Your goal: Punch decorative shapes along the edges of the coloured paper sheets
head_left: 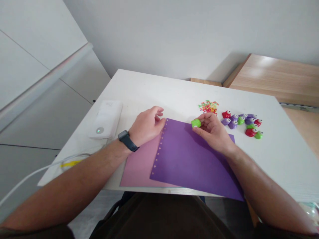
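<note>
Between the thumb and fingers of my right hand point(211, 129) is a small green craft punch point(196, 123), held at the top edge of a purple sheet point(191, 156). A row of small punched shapes runs down the left edge of this sheet. My left hand point(149, 124) is by the sheet's top left corner, the thumb at the corner and the curled fingers apart from it, gripping nothing that I can see. Under the purple sheet lies a pink sheet point(139, 166), showing at the left.
Colourful confetti point(208, 107) is piled behind my right hand. Several red, purple and green craft punches point(240, 120) stand to the right. On the left are a white device point(106, 119) with a green light, a white cable point(32, 174) and a yellow item point(71, 163).
</note>
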A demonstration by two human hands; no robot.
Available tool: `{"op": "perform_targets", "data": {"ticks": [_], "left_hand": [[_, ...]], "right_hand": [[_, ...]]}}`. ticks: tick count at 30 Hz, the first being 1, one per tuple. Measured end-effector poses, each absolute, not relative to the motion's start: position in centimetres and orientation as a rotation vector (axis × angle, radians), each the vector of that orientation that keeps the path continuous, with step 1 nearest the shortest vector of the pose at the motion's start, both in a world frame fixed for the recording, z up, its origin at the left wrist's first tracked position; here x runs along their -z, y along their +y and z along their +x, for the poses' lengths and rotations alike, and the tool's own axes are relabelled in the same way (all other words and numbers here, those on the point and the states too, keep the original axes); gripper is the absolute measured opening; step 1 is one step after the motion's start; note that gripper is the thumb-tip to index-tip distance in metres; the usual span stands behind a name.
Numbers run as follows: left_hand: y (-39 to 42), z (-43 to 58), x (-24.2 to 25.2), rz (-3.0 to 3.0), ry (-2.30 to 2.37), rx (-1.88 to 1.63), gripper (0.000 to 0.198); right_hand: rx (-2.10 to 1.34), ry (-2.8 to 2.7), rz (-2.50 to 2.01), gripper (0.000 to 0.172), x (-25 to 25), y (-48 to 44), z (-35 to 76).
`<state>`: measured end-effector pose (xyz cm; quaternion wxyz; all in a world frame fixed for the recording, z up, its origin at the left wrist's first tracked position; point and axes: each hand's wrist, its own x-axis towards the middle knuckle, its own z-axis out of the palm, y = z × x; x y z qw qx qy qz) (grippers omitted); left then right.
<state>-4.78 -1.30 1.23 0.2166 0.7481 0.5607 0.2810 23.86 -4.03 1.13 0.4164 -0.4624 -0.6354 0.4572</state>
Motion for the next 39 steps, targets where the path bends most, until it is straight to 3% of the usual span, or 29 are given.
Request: {"op": "perform_targets", "data": {"ticks": [8, 20, 30, 39], "left_hand": [[-1.8, -3.9, -1.8, 2.058, 1.468, -0.662, 0.034], [-1.9, -3.5, -0.9, 1.794, 1.351, -0.904, 0.049], [-2.6, -3.0, -1.5, 1.663, 1.218, -0.988, 0.031], [-2.7, -2.9, -2.0, 1.613, 1.177, -1.027, 0.030]], "right_hand": [[-1.186, -1.601, -1.167, 0.040, -1.0, -4.1, 23.5], [-1.201, -1.606, -1.155, 0.039, -0.8, -4.2, 23.4], [-1.201, -1.618, -1.064, 0.039, -2.9, -3.7, 22.8], [-1.167, -1.762, -1.048, 0.039, -4.7, -2.4, 21.2]]}}
